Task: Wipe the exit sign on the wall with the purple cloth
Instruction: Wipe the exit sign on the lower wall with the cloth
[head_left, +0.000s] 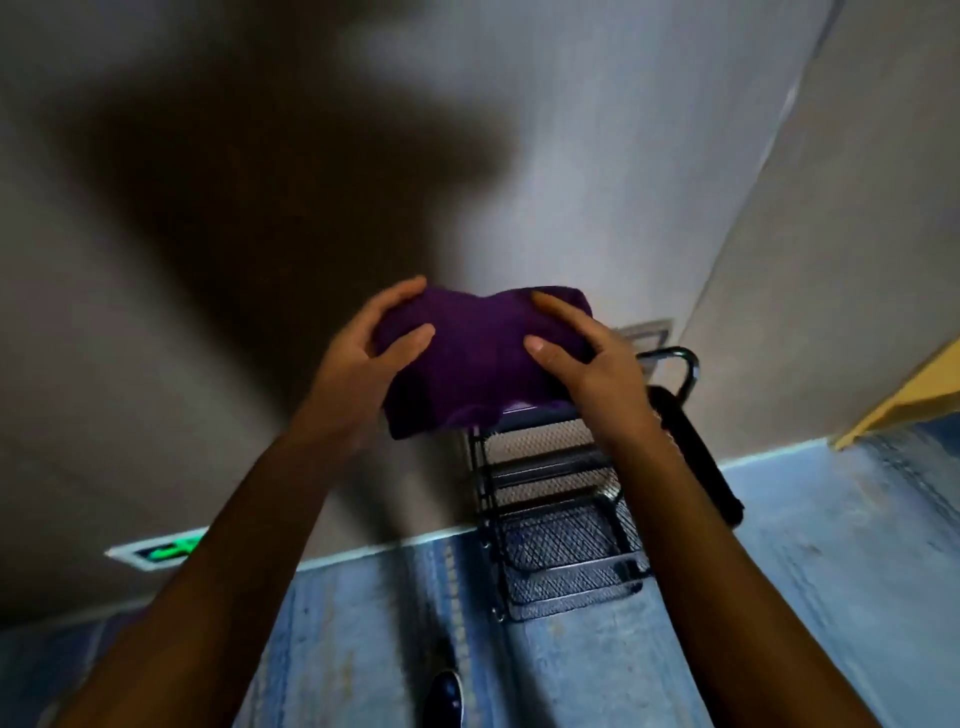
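Observation:
A folded purple cloth (470, 358) is held up in front of me, above a black wire rack. My left hand (358, 358) grips its left side with the thumb on the near face. My right hand (587, 358) grips its right side the same way. The exit sign (156, 552) glows green in a white frame low on the grey wall, close to the floor at the lower left; my left forearm covers its right end.
A black mesh tiered rack (556, 514) stands against the wall on the blue floor (831, 571). A black handle (696, 457) leans beside it. A yellow edge (904, 395) shows at the right. My dark shoe (447, 699) is at the bottom.

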